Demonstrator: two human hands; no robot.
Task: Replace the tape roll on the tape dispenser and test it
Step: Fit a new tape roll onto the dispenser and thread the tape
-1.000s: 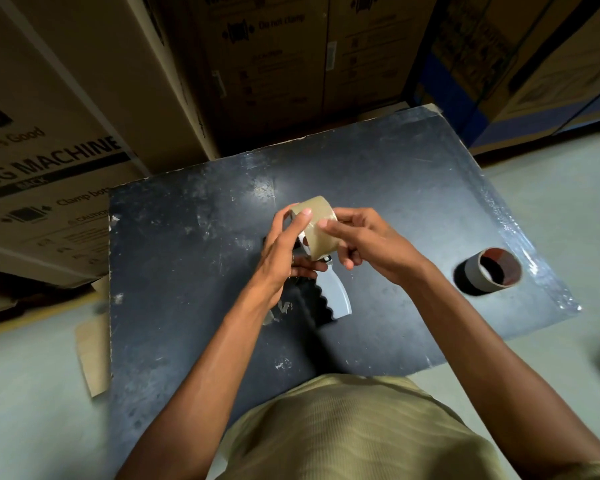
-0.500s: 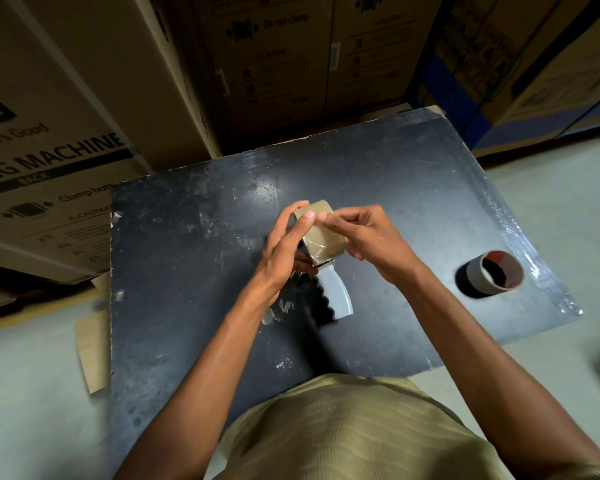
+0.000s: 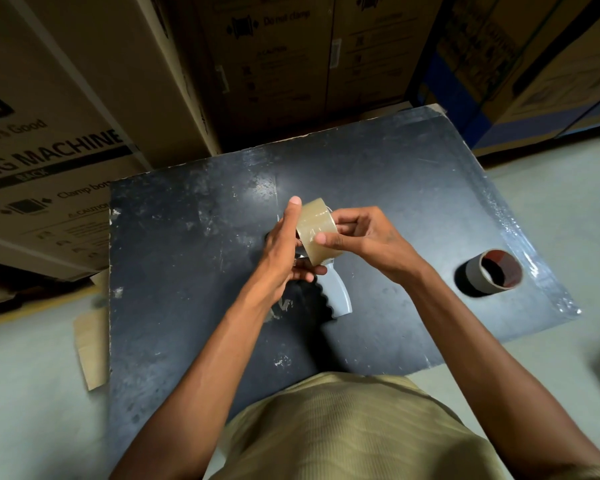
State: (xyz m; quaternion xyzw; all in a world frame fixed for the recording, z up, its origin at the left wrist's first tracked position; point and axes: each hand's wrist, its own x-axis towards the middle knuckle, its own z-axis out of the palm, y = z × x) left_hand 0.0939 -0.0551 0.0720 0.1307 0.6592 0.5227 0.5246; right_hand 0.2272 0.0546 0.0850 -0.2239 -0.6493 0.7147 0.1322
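A tan tape roll (image 3: 315,227) sits on the tape dispenser, whose grey handle (image 3: 336,295) with a wavy grip points toward me over the black table (image 3: 187,258). My left hand (image 3: 280,244) grips the roll and dispenser from the left, thumb raised along the roll's side. My right hand (image 3: 362,237) presses its thumb on the roll's face and curls its fingers behind it. The dispenser's frame is mostly hidden by both hands.
An empty tape core (image 3: 494,271) with a dark red inside stands at the table's right edge. Large cardboard boxes (image 3: 66,109) crowd the far and left sides. A cardboard scrap (image 3: 90,344) lies on the floor beside the table's left edge.
The roll has turned between my hands and sits slightly higher; my right thumb has shifted onto the roll's face. The dispenser handle has stayed in place.
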